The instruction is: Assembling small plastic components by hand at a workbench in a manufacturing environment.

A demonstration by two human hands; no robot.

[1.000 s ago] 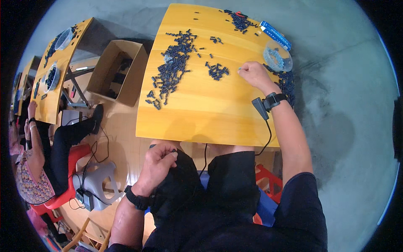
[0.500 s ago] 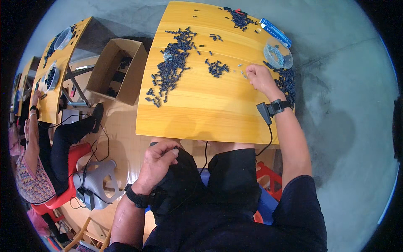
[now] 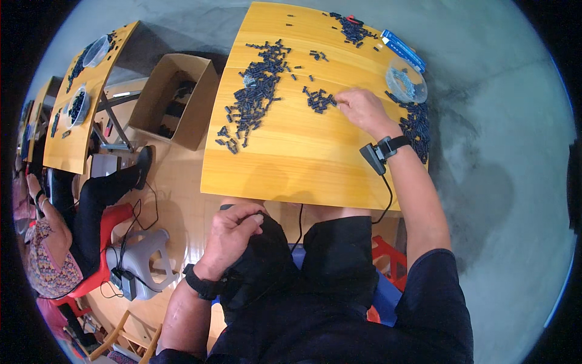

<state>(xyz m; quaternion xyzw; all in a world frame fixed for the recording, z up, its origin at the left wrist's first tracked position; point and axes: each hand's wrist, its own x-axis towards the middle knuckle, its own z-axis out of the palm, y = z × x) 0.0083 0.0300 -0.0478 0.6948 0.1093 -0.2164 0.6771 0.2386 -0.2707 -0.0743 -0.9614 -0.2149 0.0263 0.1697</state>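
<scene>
My right hand reaches over the wooden table, its fingertips pinched at the right edge of a small cluster of short black cylindrical parts. Whether a part is between those fingers is hidden. Above my left thigh, off the near table edge, my left hand is closed with thumb and fingers together. A dark bit may show at its fingertips, too small to name. A long heap of the same black parts covers the table's left side. Beside my right wrist lies another black heap.
A clear round tub with small bluish pieces sits at the right edge, near a blue box. Further black parts lie at the far end. Left of the table stands a cardboard box. A co-worker sits further left.
My right hand has moved left, from beside the tub to the small black cluster. My left hand stays over my thigh, slightly turned. The co-worker's arm has drawn back from the other table.
</scene>
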